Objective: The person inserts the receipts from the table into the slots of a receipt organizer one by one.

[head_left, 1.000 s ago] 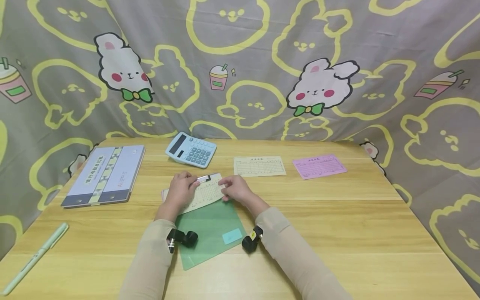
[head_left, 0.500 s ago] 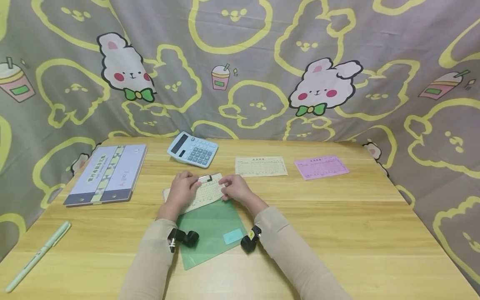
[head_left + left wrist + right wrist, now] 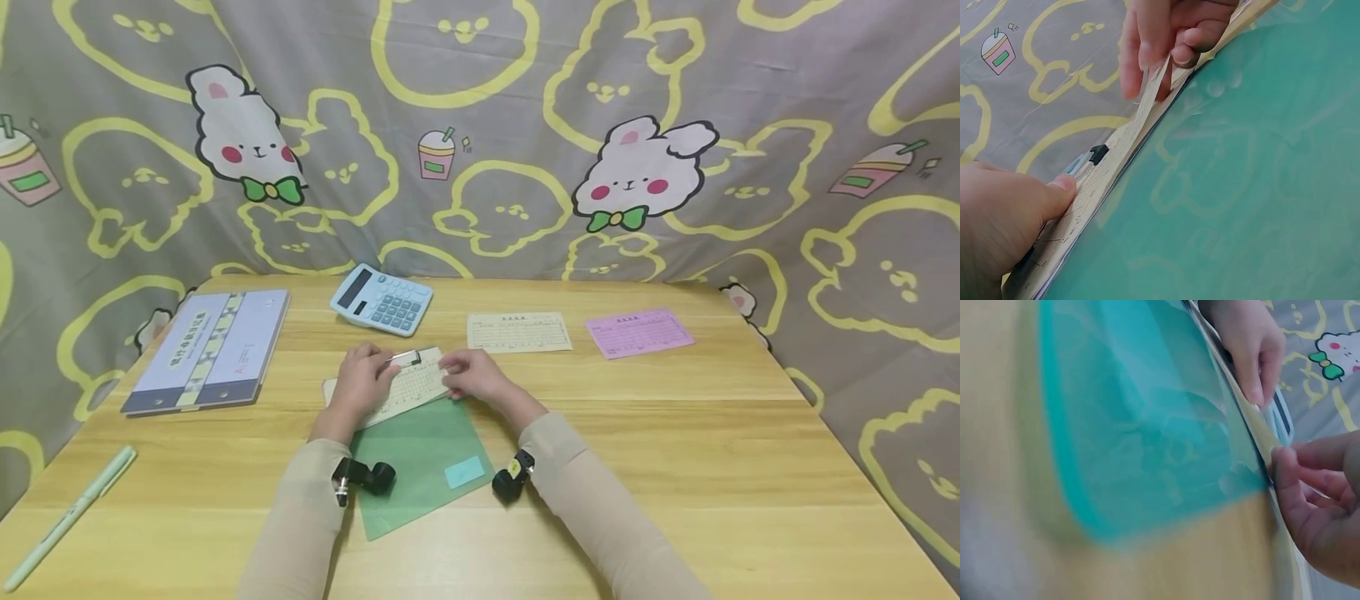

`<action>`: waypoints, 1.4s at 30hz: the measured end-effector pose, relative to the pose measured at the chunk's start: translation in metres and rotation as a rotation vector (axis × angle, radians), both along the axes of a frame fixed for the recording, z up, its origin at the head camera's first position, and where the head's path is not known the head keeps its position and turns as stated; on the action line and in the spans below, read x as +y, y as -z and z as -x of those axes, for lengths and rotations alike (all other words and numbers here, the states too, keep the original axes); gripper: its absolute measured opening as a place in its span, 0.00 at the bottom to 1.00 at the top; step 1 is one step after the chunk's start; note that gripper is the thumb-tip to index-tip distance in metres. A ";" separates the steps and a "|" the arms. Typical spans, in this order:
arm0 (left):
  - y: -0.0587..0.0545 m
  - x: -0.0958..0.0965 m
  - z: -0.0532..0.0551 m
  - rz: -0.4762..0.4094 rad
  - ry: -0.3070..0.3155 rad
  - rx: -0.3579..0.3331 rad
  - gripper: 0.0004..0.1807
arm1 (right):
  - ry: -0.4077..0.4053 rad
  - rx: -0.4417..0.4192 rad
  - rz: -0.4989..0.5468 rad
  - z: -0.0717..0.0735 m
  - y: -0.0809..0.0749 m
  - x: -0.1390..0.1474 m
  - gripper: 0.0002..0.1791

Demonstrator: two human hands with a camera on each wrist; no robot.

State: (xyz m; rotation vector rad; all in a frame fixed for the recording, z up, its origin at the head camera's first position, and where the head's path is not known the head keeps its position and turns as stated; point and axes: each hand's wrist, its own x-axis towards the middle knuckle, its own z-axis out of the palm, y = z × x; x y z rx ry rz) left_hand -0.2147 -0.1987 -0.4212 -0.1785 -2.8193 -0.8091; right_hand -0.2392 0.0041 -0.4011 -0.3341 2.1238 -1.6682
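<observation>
A stack of cream printed form slips (image 3: 408, 390) lies at the top of a translucent green folder (image 3: 420, 462). A clip (image 3: 407, 359) with a dark end sits at the stack's upper edge. My left hand (image 3: 362, 379) grips the stack's left side, its thumb (image 3: 1063, 185) on the top slip beside the clip. At the right end, my right hand (image 3: 476, 375) pinches the corner of a slip between thumb and fingers. The left wrist view shows that corner (image 3: 1155, 87) bent up away from the sheets below. Fingers hide part of the clip.
A blue calculator (image 3: 384, 300) stands behind the hands. One cream slip (image 3: 519, 332) and one pink slip (image 3: 639, 333) lie at the back right. To the left are a lilac ledger book (image 3: 210, 350) and a pale green pen (image 3: 71, 517). A patterned curtain (image 3: 510, 208) borders the table.
My right wrist has shifted slightly to the right, with the fingers still at the slip's corner. The left hand keeps its hold on the stack.
</observation>
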 end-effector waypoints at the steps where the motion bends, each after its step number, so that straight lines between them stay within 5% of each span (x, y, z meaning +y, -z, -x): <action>1: 0.000 0.000 0.000 -0.008 -0.005 -0.004 0.21 | -0.003 0.008 0.004 0.001 -0.001 0.004 0.18; 12: 0.002 -0.001 -0.002 -0.058 -0.022 -0.014 0.21 | -0.004 0.175 0.017 0.021 -0.031 0.080 0.21; 17: 0.001 0.000 -0.002 -0.065 -0.040 -0.023 0.21 | 0.047 0.182 0.028 0.031 -0.044 0.124 0.24; 28: 0.000 -0.001 -0.001 -0.079 -0.054 -0.049 0.22 | 0.146 0.290 -0.132 0.056 -0.051 0.207 0.26; 35: 0.003 -0.001 -0.001 -0.078 -0.064 -0.057 0.22 | 0.304 0.361 -0.254 0.066 -0.046 0.249 0.25; 42: 0.004 0.000 -0.001 -0.074 -0.072 -0.065 0.22 | 0.388 0.285 -0.353 0.072 -0.036 0.279 0.29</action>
